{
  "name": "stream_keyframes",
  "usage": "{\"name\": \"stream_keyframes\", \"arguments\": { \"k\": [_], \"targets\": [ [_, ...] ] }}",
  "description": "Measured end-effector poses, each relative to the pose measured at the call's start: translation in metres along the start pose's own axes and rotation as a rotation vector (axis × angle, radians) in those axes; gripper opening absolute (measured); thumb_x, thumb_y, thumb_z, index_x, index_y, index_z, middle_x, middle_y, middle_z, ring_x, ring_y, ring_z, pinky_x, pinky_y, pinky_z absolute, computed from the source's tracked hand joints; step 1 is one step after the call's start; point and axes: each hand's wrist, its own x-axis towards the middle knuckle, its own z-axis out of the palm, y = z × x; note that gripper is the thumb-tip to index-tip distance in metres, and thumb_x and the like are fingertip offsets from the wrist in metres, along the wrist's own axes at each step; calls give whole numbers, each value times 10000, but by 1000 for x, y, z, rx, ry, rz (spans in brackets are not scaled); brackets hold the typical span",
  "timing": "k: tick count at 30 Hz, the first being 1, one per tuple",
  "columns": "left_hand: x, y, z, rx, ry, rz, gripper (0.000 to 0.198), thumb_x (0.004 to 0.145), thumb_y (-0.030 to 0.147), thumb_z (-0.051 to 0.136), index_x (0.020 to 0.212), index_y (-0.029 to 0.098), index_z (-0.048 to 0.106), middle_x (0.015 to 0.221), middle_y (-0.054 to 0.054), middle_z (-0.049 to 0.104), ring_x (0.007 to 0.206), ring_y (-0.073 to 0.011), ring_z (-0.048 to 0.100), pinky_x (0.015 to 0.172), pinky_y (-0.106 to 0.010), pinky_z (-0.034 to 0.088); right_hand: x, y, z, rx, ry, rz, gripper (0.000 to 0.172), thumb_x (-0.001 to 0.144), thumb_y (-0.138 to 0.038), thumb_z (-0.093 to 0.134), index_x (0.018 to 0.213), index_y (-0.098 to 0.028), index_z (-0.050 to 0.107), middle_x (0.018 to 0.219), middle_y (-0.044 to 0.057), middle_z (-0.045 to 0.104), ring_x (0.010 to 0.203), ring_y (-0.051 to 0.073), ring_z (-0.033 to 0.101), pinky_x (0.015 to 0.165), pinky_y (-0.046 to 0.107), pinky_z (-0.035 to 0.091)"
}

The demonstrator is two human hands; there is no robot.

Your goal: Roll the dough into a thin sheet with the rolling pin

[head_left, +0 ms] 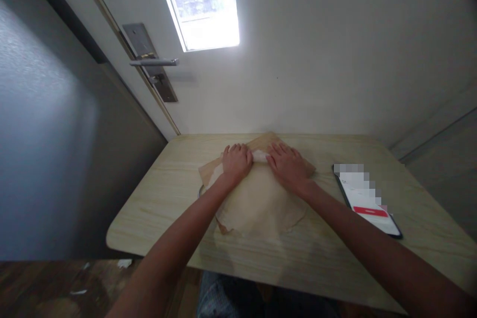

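Two bare hands work on a pale sheet [261,203] in the middle of a light wood-grain worktop [149,213]. The sheet lies over brown paper [273,140], whose corners poke out at the far edge and at both sides. What the sheet is made of is hard to tell.

The left hand [237,161] and the right hand [286,164] rest side by side on the sheet's far part, palms down, fingers bent forward. Between them shows a short whitish roll [260,156], near both thumbs. Each grip is loosely curved over the sheet; whether the fingers pinch it or only press, I cannot tell.

A thin curved rim [200,191] peeks out at the sheet's left side. To the right, apart from the sheet, lies a phone [367,201], its lit screen partly blurred. Behind the worktop stands a pale door [316,69] with a metal handle [154,62] and a bright window [208,5].
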Motion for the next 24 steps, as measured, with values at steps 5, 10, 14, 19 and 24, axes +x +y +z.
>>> {"name": "stream_keyframes", "arguments": {
  "k": [5, 10, 14, 19, 24],
  "targets": [
    [18, 3, 1, -14, -66, -51, 432, 853, 289, 192, 881, 129, 592, 907, -106, 626, 871, -190, 550, 902, -386, 249, 14, 1, -2, -7, -32, 41, 422, 870, -332, 223, 1155, -162, 483, 1222, 90, 478, 1158, 204, 350, 898, 376, 259],
    [33, 4, 6, -3, -93, -119, 446, 851, 288, 179, 905, 127, 592, 876, -110, 637, 812, -200, 577, 868, -403, 279, 31, 4, -4, 1, -76, 62, 417, 874, -310, 186, 1032, -161, 542, 1105, 92, 547, 1041, 190, 448, 819, 343, 330],
    [47, 3, 11, 0, -123, -151, 430, 842, 291, 191, 908, 135, 586, 856, -108, 639, 788, -223, 587, 745, -371, 374, 48, 7, 0, -8, -126, 113, 435, 871, -296, 169, 1029, -160, 552, 1095, 97, 548, 999, 202, 478, 754, 325, 370],
    [64, 1, 15, -20, -164, -214, 419, 829, 328, 214, 939, 153, 579, 885, -107, 632, 792, -234, 588, 674, -343, 416, 66, 12, 5, -22, -157, 161, 413, 855, -302, 213, 1050, -157, 547, 1052, 106, 569, 918, 212, 519, 723, 320, 385],
    [78, -2, 19, -45, -187, -230, 444, 821, 344, 211, 907, 157, 605, 897, -109, 630, 804, -233, 583, 679, -334, 425, 78, 16, 7, -22, -152, 176, 388, 837, -293, 239, 979, -152, 571, 984, 122, 591, 860, 231, 540, 682, 329, 393]
  ]
}}
